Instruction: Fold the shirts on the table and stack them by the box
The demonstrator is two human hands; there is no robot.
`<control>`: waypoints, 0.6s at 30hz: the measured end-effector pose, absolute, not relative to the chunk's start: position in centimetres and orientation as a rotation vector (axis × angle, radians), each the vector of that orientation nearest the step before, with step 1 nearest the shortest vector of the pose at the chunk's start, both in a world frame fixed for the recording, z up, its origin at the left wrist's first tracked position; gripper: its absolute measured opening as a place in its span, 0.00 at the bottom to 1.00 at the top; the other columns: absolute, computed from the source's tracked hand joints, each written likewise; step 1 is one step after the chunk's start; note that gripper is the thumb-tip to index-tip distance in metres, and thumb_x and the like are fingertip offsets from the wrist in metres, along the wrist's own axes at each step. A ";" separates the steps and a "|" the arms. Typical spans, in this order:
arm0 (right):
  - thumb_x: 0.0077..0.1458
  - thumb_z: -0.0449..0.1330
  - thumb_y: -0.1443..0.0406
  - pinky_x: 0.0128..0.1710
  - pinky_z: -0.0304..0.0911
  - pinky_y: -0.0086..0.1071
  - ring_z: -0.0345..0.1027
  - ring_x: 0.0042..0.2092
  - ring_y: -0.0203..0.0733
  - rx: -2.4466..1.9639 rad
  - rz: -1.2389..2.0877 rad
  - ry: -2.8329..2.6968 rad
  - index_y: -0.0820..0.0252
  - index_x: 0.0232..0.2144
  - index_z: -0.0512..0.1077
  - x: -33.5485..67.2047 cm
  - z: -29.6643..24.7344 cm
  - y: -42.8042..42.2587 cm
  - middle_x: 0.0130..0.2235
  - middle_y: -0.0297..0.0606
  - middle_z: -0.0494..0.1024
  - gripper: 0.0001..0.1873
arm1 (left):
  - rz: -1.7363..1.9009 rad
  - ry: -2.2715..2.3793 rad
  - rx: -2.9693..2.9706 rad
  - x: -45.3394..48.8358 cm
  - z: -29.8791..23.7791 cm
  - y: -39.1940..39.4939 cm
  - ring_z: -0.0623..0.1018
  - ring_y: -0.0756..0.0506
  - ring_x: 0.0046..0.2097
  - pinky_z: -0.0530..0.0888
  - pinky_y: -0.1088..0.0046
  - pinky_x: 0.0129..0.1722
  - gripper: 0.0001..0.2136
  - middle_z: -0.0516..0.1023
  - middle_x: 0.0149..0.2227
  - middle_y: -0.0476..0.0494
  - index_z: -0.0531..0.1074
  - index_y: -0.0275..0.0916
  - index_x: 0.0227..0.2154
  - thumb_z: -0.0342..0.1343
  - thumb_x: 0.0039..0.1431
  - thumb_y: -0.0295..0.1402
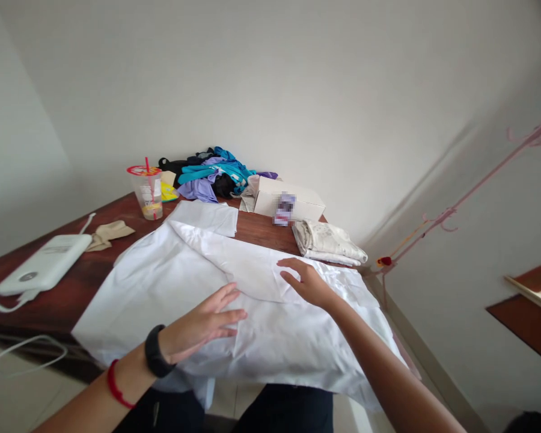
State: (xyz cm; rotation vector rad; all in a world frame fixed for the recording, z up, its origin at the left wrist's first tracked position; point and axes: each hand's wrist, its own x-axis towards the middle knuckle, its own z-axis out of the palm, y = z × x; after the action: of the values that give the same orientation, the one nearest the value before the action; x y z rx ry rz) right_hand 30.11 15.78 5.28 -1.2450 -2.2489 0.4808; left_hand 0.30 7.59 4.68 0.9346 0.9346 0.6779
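A large white cloth (130, 294) is spread over the table and hangs off its front edge above my lap. Part of its far side is folded over toward me, making a flap (243, 264) with a slanting edge. My left hand (207, 322), with a black band on the wrist, is over the middle of the cloth, fingers apart and nothing in them. To its right, my right hand (304, 281) is over the flap, fingers curved and spread, also holding nothing. Whether either hand touches the fabric I cannot tell.
A white power bank (45, 264) with cables and a beige cloth (110, 234) lie left. Behind stand a plastic cup (148, 195) with a red straw, piled clothes (220, 174) and a white box (293, 198). Folded patterned fabric (329, 240) lies back right, near a pink rack (455, 210).
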 end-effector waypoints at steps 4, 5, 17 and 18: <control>0.65 0.56 0.56 0.50 0.71 0.44 0.74 0.52 0.51 -1.093 0.641 -2.177 0.52 0.50 0.78 25.2 5.3 19.8 0.53 0.41 0.80 0.17 | 0.875 0.914 0.694 2.9 4.0 8.9 0.72 0.37 0.62 0.77 0.65 0.50 0.33 0.57 0.69 0.40 0.63 0.51 0.50 0.73 0.42 0.41; 0.64 0.57 0.57 0.51 0.70 0.46 0.74 0.52 0.51 -1.071 0.694 -2.147 0.53 0.48 0.78 24.1 4.8 20.8 0.52 0.41 0.81 0.15 | 0.878 0.904 0.669 3.3 3.9 9.5 0.73 0.36 0.61 0.77 0.65 0.49 0.30 0.63 0.66 0.41 0.64 0.50 0.46 0.73 0.41 0.41; 0.64 0.54 0.51 0.59 0.63 0.44 0.74 0.52 0.48 -0.977 0.990 -1.855 0.58 0.44 0.79 21.7 -0.6 23.0 0.49 0.42 0.82 0.21 | 0.746 1.164 0.706 1.5 2.4 15.2 0.72 0.51 0.21 0.66 0.74 0.20 0.25 0.78 0.34 0.48 0.64 0.44 0.39 0.64 0.51 0.56; 0.63 0.55 0.51 0.59 0.63 0.44 0.74 0.52 0.48 -0.968 1.005 -1.835 0.58 0.43 0.79 21.9 -0.5 23.1 0.49 0.43 0.82 0.21 | 0.743 1.188 0.732 1.2 2.7 15.5 0.71 0.51 0.20 0.65 0.75 0.19 0.25 0.77 0.32 0.48 0.64 0.44 0.39 0.65 0.52 0.56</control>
State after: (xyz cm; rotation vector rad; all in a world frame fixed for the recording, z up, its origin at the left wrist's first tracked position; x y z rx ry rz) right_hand 21.86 23.06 -0.54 -0.9682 -1.8348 1.0046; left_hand 1.24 15.47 2.66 0.7321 1.1876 0.7429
